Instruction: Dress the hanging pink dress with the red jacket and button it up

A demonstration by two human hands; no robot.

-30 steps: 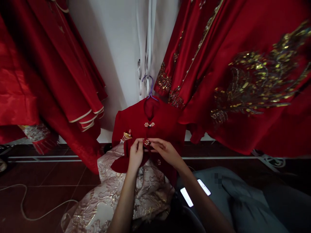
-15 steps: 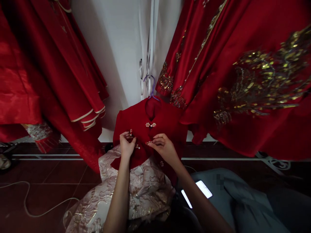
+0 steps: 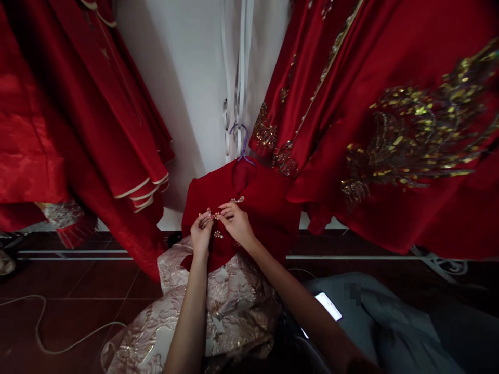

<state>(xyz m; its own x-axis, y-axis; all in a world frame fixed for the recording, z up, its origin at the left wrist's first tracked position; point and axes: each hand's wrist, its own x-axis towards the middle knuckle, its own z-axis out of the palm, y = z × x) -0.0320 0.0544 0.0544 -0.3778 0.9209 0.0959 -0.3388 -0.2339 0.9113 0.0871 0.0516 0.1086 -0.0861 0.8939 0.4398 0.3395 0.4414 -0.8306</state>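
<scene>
In front of me a red jacket (image 3: 268,208) hangs from a purple hanger (image 3: 245,143). A beaded clasp (image 3: 237,199) near its neckline looks fastened. Lower on the front, my left hand (image 3: 201,231) pinches one half of another beaded clasp at the jacket's edge. My right hand (image 3: 236,223) has its fingertips closed on the other half, and the two hands nearly touch. Just below them shows a loose beaded clasp half (image 3: 219,235). The fingers partly cover the pieces they hold, so whether the halves are hooked together is hidden.
Red garments (image 3: 128,130) hang at the left, and a red gown with gold sequins (image 3: 413,140) hangs at the right. Pale brocade fabric (image 3: 234,306) lies below the jacket. A lit phone (image 3: 328,306) rests on grey-blue cloth (image 3: 358,291). A white cable (image 3: 42,337) runs across the floor.
My right hand has moved left and slightly up, bringing its side of the jacket front to my left hand. The left hand stays nearly where it was, its fingers drawn closer together.
</scene>
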